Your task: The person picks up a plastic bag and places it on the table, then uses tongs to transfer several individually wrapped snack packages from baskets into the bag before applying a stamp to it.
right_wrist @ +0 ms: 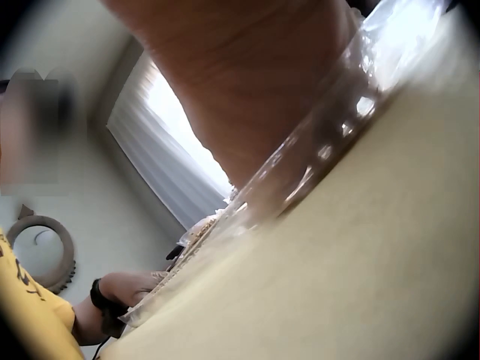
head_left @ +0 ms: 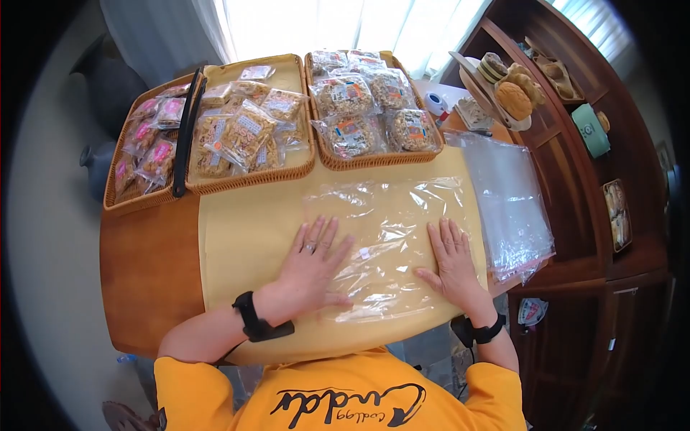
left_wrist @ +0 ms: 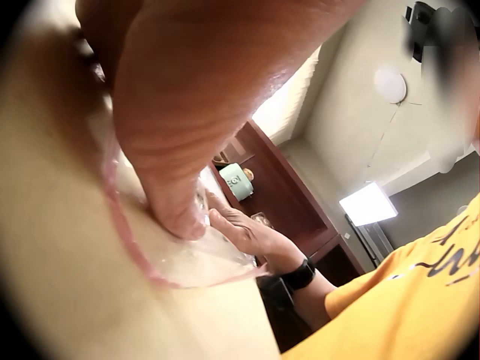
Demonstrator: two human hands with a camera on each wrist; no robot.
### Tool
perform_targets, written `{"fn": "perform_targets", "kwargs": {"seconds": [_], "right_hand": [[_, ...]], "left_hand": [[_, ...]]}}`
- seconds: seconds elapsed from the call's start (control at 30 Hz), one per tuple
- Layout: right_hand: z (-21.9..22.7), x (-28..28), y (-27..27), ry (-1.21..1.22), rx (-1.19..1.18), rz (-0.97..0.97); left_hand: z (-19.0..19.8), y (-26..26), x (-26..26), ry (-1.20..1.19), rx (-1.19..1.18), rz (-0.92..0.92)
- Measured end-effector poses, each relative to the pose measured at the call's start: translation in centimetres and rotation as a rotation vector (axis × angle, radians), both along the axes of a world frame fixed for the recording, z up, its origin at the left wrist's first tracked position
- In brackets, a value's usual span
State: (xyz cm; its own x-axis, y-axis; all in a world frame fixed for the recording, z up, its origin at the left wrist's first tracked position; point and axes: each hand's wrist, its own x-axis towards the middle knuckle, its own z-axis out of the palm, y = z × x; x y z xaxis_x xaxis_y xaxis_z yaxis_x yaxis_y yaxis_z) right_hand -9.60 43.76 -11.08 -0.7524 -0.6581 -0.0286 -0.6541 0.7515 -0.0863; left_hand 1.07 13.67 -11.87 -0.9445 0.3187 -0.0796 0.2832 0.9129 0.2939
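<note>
A clear plastic bag (head_left: 384, 237) lies flat on the yellow cloth (head_left: 244, 244) over the table. Both hands rest on it, palms down with fingers spread: the left hand (head_left: 309, 266) on its left part, the right hand (head_left: 454, 266) near its right edge. A pinkish edge of the bag (left_wrist: 131, 244) curves beside the left thumb (left_wrist: 176, 210) in the left wrist view. From the right wrist, the bag's edge (right_wrist: 300, 165) is raised a little off the cloth against the right hand (right_wrist: 247, 90). Neither hand grips anything.
Wicker baskets (head_left: 251, 179) of packaged snacks line the table's far side. More clear bags (head_left: 507, 201) are stacked at the right. Beyond stands a dark wooden shelf (head_left: 560, 172) with bread (head_left: 514, 100) and a green toaster-like object (head_left: 591, 131). Bare wood (head_left: 147, 273) shows at the left.
</note>
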Motion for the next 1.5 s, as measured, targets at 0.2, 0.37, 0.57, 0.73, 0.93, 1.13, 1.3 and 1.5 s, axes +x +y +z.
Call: {"fn": "perform_targets", "kwargs": {"seconds": [0.2,0.37,0.57,0.73,0.93,1.13,1.3,1.5], "right_hand": [[3.2,-0.3,-1.5,-0.216,0.033,0.203],[2.6,-3.7,-2.8,0.001,-0.033,0.172],[-0.3,-7.4,-3.4,0.005,-0.003,0.128],[-0.6,-7.8,-3.7,-0.032,0.007,0.097],[0.1,-8.2,-5.3,-0.053,0.043,0.042],[-0.4,-8.8,-5.0,-0.027,0.056,0.126],[1.9,-3.6,-2.3,0.048,-0.062,0.044],[-0.4,4.3,0.6,-0.005,0.040,-0.075]], "left_hand": [[4.2,-0.8,1.5,-0.031,-0.026,0.126],[2.3,-0.6,-3.4,0.134,0.075,-0.113],[-0.8,-1.6,-4.5,0.045,0.021,-0.060],[-0.9,-1.9,-3.8,0.060,0.037,-0.024],[-1.3,-2.0,-3.8,0.100,0.070,-0.022],[-1.7,-1.7,-3.5,0.110,0.023,0.018],[-2.1,-1.9,-3.4,0.140,0.031,0.053],[-2.1,-1.9,-3.4,0.138,-0.014,0.059]]}}
